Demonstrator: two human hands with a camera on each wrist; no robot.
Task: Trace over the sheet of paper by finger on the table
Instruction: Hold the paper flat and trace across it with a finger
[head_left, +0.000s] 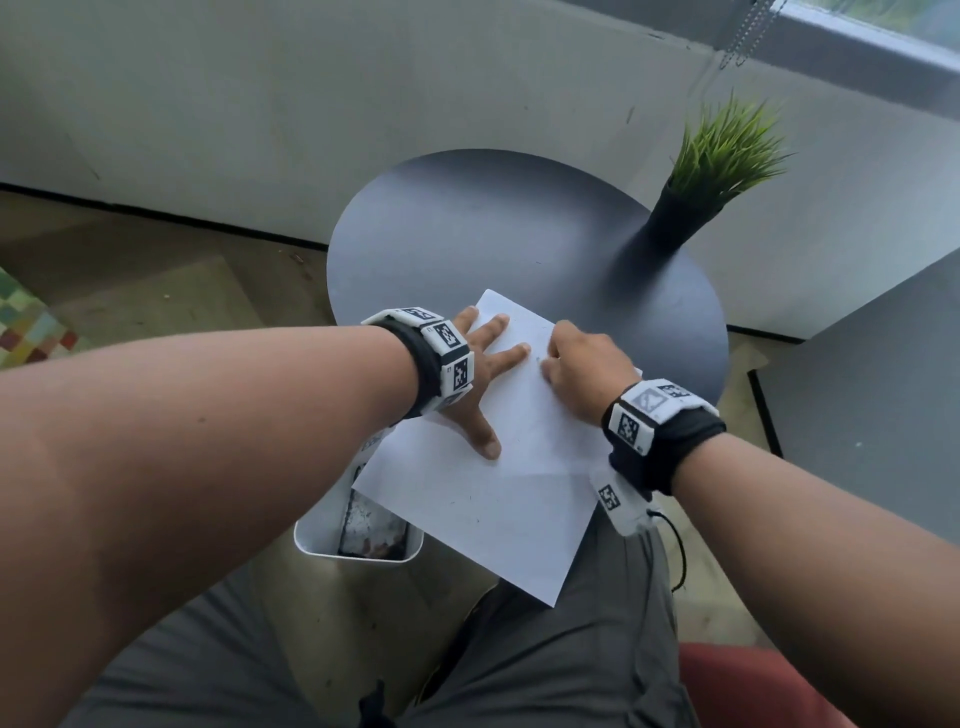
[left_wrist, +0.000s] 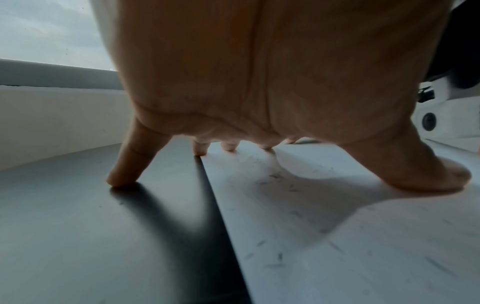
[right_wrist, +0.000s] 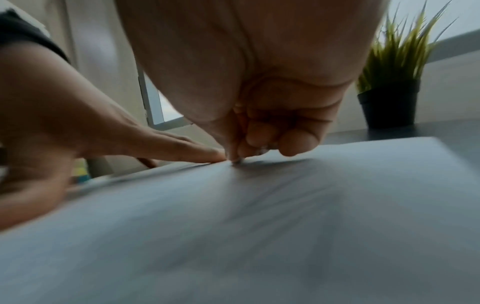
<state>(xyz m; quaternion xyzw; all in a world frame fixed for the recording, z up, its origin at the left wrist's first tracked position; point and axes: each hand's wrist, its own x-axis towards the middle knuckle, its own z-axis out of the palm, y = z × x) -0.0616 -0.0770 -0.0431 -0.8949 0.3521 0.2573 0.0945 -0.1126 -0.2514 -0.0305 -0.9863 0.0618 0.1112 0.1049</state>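
Note:
A white sheet of paper lies on the round dark table, its near end hanging over the table's edge. My left hand lies spread flat on the sheet's left side. In the left wrist view the thumb presses the paper, while the little finger stands on the bare table. My right hand is curled, and one fingertip touches the paper right beside the left hand's finger. It holds nothing.
A black pot with a green grass plant stands at the table's far right, also visible as the plant. A white bin sits on the floor under the table's near left. A grey surface stands to the right.

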